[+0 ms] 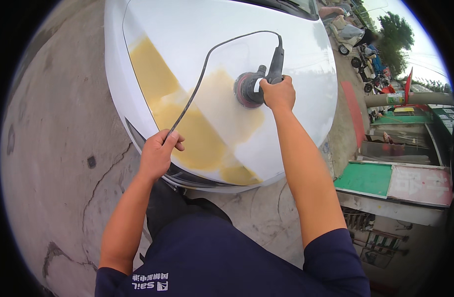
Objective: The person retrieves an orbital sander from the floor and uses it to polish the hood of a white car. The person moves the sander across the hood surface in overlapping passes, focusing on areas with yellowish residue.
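Note:
My right hand point(280, 92) is wrapped round the body of a black electric sander point(248, 90), whose round pad lies against a white car hood point(306, 99). Part of the sander's grip is hidden under my fingers. A black power cord point(205, 62) loops from the handle's far end back across the hood. Its near stretch is pinched in my left hand point(160, 148), held above the hood's front left edge. Yellowish filler patches point(197, 141) cover the hood's left and front, with a pale, dusty area point(214, 104) between them and the sander.
Cracked concrete ground point(54, 148) surrounds the car. A dark headlight point(138, 138) sits at the car's near left corner. To the right stand a pole point(410, 100), green and white panels point(365, 179) and several parked scooters point(350, 37). Tools hang low at the right.

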Demonstrator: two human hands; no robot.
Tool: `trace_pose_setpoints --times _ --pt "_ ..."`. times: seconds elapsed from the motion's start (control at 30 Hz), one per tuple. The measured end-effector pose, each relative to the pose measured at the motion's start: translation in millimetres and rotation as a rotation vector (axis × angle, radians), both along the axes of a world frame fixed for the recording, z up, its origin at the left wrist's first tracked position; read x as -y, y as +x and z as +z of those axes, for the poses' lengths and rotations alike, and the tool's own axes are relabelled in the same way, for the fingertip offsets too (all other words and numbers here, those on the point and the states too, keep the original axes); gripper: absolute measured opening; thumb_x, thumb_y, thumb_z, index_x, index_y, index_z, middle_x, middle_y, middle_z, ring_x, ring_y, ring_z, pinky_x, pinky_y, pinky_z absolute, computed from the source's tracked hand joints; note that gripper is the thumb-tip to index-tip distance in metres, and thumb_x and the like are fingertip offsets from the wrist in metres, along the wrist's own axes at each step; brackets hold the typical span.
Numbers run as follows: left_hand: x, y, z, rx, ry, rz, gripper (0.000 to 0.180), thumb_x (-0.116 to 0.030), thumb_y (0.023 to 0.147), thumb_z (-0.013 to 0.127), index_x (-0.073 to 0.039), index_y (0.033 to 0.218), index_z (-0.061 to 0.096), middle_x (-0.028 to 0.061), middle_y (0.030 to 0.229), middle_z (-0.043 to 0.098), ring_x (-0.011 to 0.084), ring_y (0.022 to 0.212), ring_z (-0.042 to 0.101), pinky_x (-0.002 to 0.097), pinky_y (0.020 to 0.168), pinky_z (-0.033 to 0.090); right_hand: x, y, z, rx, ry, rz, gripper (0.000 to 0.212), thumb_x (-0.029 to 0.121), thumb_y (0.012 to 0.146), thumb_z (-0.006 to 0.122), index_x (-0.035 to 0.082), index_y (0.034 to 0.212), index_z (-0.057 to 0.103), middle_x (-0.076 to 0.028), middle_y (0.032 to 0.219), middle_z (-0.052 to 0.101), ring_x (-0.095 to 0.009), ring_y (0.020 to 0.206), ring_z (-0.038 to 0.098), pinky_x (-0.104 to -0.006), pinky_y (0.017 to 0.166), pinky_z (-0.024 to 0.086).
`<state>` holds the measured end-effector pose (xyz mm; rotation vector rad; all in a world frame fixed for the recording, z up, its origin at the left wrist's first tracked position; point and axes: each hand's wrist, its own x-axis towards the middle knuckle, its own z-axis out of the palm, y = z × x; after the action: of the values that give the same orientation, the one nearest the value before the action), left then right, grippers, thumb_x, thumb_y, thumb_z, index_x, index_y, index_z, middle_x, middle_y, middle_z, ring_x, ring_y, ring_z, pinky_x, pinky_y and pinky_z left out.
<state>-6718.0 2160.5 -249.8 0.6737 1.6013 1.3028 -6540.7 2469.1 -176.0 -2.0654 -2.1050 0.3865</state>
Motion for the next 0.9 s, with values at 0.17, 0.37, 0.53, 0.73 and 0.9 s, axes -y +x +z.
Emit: trace_pose_setpoints --times 0.17,0.37,0.53,0.73,0.9 --pt "2.4 1.3 1.9 0.019 0.0 0.009 0.038 -0.033 0.11 0.056 0.0 0.102 0.073 0.0038 0.086 0.073 0.0141 0.092 0.065 0.0328 0.094 0.049 3.6 -4.1 5.5 0.041 -0.011 0.031 0.079 0.046 0.085 0.076 -0.001 0.142 0.051 -0.016 0.132 0.064 -0.032 0.119 0.067 -0.0443 0.097 0.057" --pt "3.6 7.6 2.0 0.032 0.026 -0.02 0.037 -0.032 0.11 0.056 0.0 0.102 0.073 0.0039 0.086 0.073 0.0135 0.09 0.064 0.032 0.092 0.049 26.4 65.2 -21.3 0.013 0.086 -0.032 0.078 0.045 0.082 0.079 -0.001 0.139 0.055 -0.02 0.126 0.068 -0.035 0.115 0.069 -0.0441 0.099 0.055" --pt "4.7 23.1 0.1 0.017 0.026 -0.076 0.037 -0.032 0.11 0.056 0.0 0.102 0.073 0.0039 0.086 0.074 0.0131 0.088 0.064 0.0315 0.087 0.05 45.3 137.0 -45.3 -0.018 0.121 -0.101 0.078 0.044 0.081 0.08 -0.002 0.139 0.055 -0.022 0.127 0.068 -0.037 0.118 0.067 -0.0448 0.102 0.053" --pt "6.7 33.4 -0.6 -0.016 0.009 -0.137 0.037 -0.032 0.109 0.057 0.0 0.102 0.073 0.004 0.085 0.074 0.0132 0.086 0.065 0.0316 0.085 0.051 62.0 165.7 -58.9 -0.082 0.144 -0.178 0.075 0.041 0.08 0.081 -0.003 0.135 0.057 -0.022 0.126 0.069 -0.038 0.115 0.068 -0.0446 0.101 0.053" --pt "6.6 44.2 1.8 -0.041 0.015 -0.13 0.037 -0.031 0.109 0.056 0.0 0.101 0.073 0.0045 0.085 0.074 0.0136 0.086 0.065 0.032 0.085 0.051 69.3 167.2 -64.5 -0.112 0.187 -0.039 0.074 0.04 0.08 0.081 -0.005 0.134 0.057 -0.022 0.124 0.069 -0.039 0.113 0.068 -0.0447 0.1 0.053"
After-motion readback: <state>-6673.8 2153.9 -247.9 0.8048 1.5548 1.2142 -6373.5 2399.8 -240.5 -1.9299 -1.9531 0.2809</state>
